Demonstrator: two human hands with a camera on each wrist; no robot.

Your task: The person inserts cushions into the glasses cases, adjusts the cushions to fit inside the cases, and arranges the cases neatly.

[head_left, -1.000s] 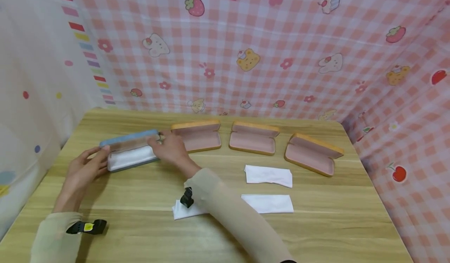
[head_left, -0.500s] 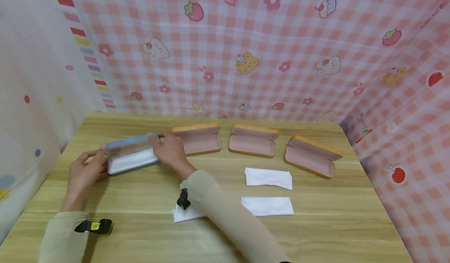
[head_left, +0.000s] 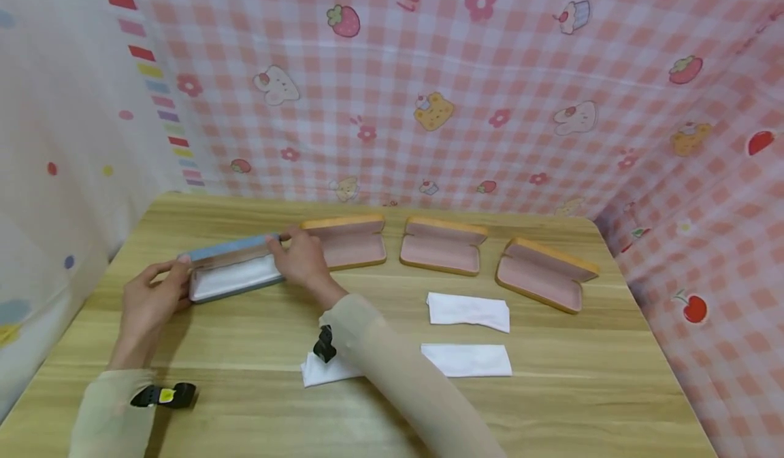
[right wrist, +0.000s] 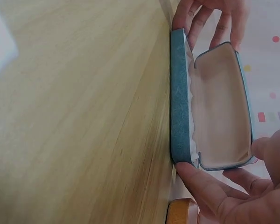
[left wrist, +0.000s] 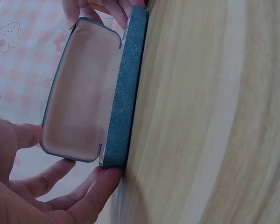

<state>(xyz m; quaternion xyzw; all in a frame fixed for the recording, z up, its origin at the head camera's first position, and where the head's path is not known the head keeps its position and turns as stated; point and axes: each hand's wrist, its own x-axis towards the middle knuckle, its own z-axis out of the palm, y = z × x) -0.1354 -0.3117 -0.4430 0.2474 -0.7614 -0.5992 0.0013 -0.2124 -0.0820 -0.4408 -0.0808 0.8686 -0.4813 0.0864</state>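
Observation:
A blue glasses case (head_left: 235, 246) stands with its lid raised at the far left of the table, a folded white cloth (head_left: 235, 277) lying in its base. My left hand (head_left: 150, 301) holds its left end, thumb at the lid's edge and fingers against the end of the base, as the left wrist view shows. At the opposite end my right hand (head_left: 303, 260) grips in the same way; in the right wrist view its thumb (right wrist: 261, 148) touches the lid's rim. The lid's pinkish lining (left wrist: 81, 93) faces me.
Three orange glasses cases (head_left: 355, 247), (head_left: 442, 250), (head_left: 542, 277) stand with lids up along the back. White folded cloths (head_left: 468, 312), (head_left: 468, 361) lie in front of them; another cloth (head_left: 327, 369) is partly hidden under my right forearm. Patterned curtains (head_left: 392, 70) border the wooden table.
My left hand and forearm have shifted slightly to the right, and the blue case's lid has moved a little with them. My right hand stays at the case's right end.

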